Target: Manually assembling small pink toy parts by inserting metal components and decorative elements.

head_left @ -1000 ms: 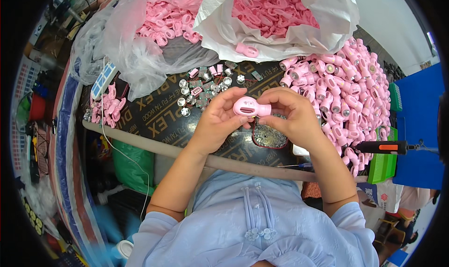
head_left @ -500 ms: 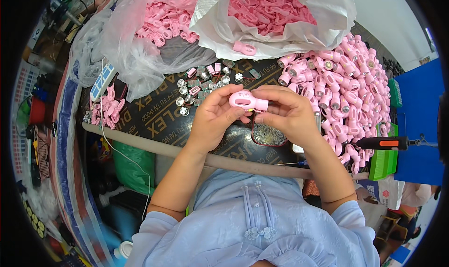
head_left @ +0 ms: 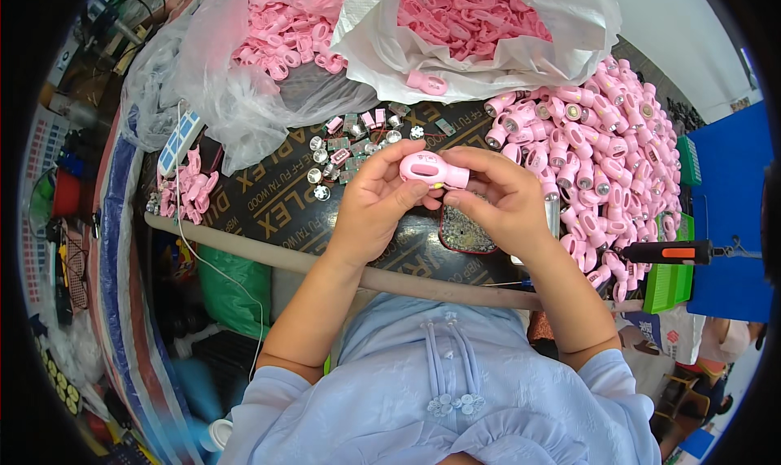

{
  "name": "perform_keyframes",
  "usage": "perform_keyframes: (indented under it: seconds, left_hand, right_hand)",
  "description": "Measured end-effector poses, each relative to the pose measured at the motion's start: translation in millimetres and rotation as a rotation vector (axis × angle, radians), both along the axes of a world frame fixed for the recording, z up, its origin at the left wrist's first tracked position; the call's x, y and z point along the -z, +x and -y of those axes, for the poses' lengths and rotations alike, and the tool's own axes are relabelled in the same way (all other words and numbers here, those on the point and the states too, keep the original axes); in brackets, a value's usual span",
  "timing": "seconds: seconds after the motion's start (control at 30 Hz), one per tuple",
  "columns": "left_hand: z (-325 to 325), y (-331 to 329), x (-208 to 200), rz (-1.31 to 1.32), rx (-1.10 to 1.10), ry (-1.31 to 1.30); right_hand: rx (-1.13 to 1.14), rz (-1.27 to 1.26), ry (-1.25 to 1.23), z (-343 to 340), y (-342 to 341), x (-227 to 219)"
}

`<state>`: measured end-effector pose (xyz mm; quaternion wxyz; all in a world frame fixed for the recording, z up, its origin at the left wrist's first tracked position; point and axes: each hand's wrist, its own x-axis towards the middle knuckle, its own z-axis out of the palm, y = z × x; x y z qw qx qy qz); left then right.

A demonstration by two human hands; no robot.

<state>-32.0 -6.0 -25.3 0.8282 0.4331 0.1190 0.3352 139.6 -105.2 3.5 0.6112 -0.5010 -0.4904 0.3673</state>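
1. Both bare hands meet above the work surface and grip one object between them: the left hand (head_left: 370, 209) pinches its broad end with thumb and fingers, the right hand (head_left: 512, 205) its narrow neck.
2. Held there is a smooth, glossy pink plastic casing (head_left: 429, 169), bulb-shaped, with a long oval slot in its upper face and a short cylindrical collar pointing right. Something small and yellow shows at its underside, near the thumbs.
3. Beneath the right hand sits a dark red-rimmed shallow tray (head_left: 465, 232) of tiny metallic bits; the fingers hide part of it.
4. Dark, sheen-coated board (head_left: 268, 139) with tan lettering forms the tabletop, edged by a rounded grey-beige bar (head_left: 390, 284).
5. Beyond the left hand lie shiny cup-shaped reflectors mixed with small green circuit boards (head_left: 358, 152).
6. At the far side, a crinkled white woven sack (head_left: 586, 30) and a filmy clear plastic bag (head_left: 215, 74) hold matte pink shells.
7. Right of the hands rises a heap of pink torch-like pieces with silvery ends (head_left: 590, 152); a black-and-orange cylindrical tool (head_left: 667, 253) crosses in front of a bright green plastic basket (head_left: 671, 282).
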Motion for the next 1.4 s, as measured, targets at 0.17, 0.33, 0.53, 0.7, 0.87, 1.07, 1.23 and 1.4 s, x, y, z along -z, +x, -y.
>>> perform_keyframes:
  seconds: [0.17, 0.33, 0.53, 0.7, 0.87, 1.07, 1.23, 1.4]
  left_hand:
    - [0.0, 0.7, 3.7, 0.017, -0.028, 0.036]
    - [-0.2, 0.0, 3.3, 0.037, -0.025, 0.022]
    - [0.5, 1.3, 1.1, 0.066, -0.062, 0.008]
    - [1.5, -0.6, -1.8, 0.050, -0.053, -0.006]
    - [1.6, -1.6, -4.5, 0.024, -0.068, 0.006]
    - [-0.2, -2.1, -2.0, 0.004, -0.046, 0.040]
    - [-0.4, 2.5, 1.7, -0.011, -0.031, 0.050]
    - [10.5, 19.5, -17.3, -0.004, -0.018, 0.022]
  right_hand:
    - [-0.054, -0.129, -0.032, 0.1, 3.5, 4.3]
    - [-0.082, -0.062, -0.009, -0.6, 7.2, 3.4]
    - [-0.080, -0.200, 0.043, -2.2, -1.3, 2.0]
    - [-0.014, 0.105, 0.098, -3.6, 1.0, 12.6]
    - [0.052, 0.374, 0.149, -4.7, 1.4, 4.3]
    - [0.087, 0.580, 0.185, -3.2, 2.2, 1.8]
    - [0.122, 0.540, 0.161, 1.4, 2.8, 0.7]
    - [0.163, 0.468, 0.060, 14.4, 13.2, -6.6]
